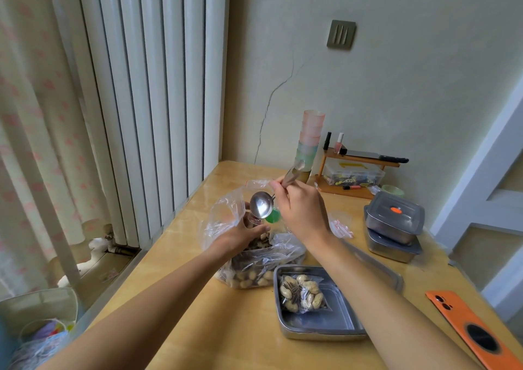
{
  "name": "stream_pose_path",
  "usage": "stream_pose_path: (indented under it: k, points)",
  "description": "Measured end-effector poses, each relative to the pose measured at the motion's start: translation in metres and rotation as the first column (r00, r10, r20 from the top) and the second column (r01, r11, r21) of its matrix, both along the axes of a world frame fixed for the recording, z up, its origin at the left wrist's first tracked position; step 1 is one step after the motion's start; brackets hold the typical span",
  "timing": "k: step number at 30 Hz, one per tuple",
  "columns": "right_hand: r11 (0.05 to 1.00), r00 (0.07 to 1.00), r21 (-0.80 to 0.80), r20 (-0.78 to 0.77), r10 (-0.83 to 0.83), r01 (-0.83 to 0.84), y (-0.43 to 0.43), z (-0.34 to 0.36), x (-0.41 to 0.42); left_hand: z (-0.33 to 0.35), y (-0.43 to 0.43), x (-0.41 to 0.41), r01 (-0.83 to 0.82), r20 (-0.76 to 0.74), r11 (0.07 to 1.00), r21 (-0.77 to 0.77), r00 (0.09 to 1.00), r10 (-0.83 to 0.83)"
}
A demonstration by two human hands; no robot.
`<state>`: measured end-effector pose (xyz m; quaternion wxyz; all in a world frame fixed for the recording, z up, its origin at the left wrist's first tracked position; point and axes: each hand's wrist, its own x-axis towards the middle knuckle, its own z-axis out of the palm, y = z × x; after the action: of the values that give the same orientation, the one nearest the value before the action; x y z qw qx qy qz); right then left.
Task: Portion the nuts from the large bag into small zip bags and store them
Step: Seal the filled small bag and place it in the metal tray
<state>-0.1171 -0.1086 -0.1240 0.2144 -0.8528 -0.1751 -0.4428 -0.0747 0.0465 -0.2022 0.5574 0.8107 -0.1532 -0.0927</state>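
Right hand (300,211) has its fingers wrapped tight round the handle of a metal spoon (261,206). The handle's long axis runs up and away to her right; the bowl hangs low and left, face tipped toward the person, and looks empty.

Left hand (240,235) sits directly under the bowl, fingers curled on clear plastic that I read as a small zip bag (226,214) with a red strip at its mouth. Can't fully separate it from the big bag's film.

The large bag (254,270) lies slumped on the table (198,299) below both hands, peanuts and dark seeds inside, its mass toward the person.

One filled zip bag (301,293) already lies in the steel tray (319,333), just beside the large bag on its right.

Probably mid-portioning. The next scoop means the spoon goes down and toward the person, into the nuts. The right hand is the working one; the left only steadies the mouth. Spare empty bags (339,225) lie near the right wrist.
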Motion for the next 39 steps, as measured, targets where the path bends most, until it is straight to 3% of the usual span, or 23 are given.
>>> stream_pose_path:
  k: [3,9,18,23,28,34,36,39]
  points:
    - [1.0,0.997,0.008,-0.071,0.011,-0.011,-0.003,-0.003,0.001,0.001,0.002,0.0,-0.013,0.028,1.0,0.016,1.0,0.012]
    - [0.983,0.986,0.097,-0.078,-0.15,0.157,-0.007,-0.01,0.002,0.0,0.005,0.001,-0.089,0.021,0.996,-0.03,0.996,0.089]
    - [0.964,0.926,0.097,-0.316,-0.206,0.248,-0.01,-0.026,0.005,0.01,0.009,-0.008,-0.144,0.049,0.988,-0.053,0.988,0.146]
    - [0.937,0.859,0.208,-0.49,-0.148,0.28,-0.018,-0.033,0.009,0.003,0.013,0.0,-0.06,0.041,0.997,0.052,0.997,0.058]
    - [0.816,0.779,0.438,-0.626,-0.024,0.378,-0.027,-0.038,0.011,-0.006,0.015,0.006,-0.154,0.117,0.987,0.043,0.982,0.148]
    - [0.537,0.574,0.682,-0.722,0.386,0.496,-0.043,-0.06,0.023,-0.01,0.004,0.007,-0.167,0.187,0.986,-0.008,0.968,0.165]
    - [0.469,0.574,0.712,-0.701,0.424,0.522,-0.048,-0.068,0.027,-0.02,0.0,0.015,-0.213,0.238,0.976,0.047,0.951,0.196]
    - [0.424,0.642,0.698,-0.708,0.293,0.577,-0.056,-0.075,0.033,-0.027,-0.011,0.015,-0.049,0.118,0.995,0.087,0.992,0.038]
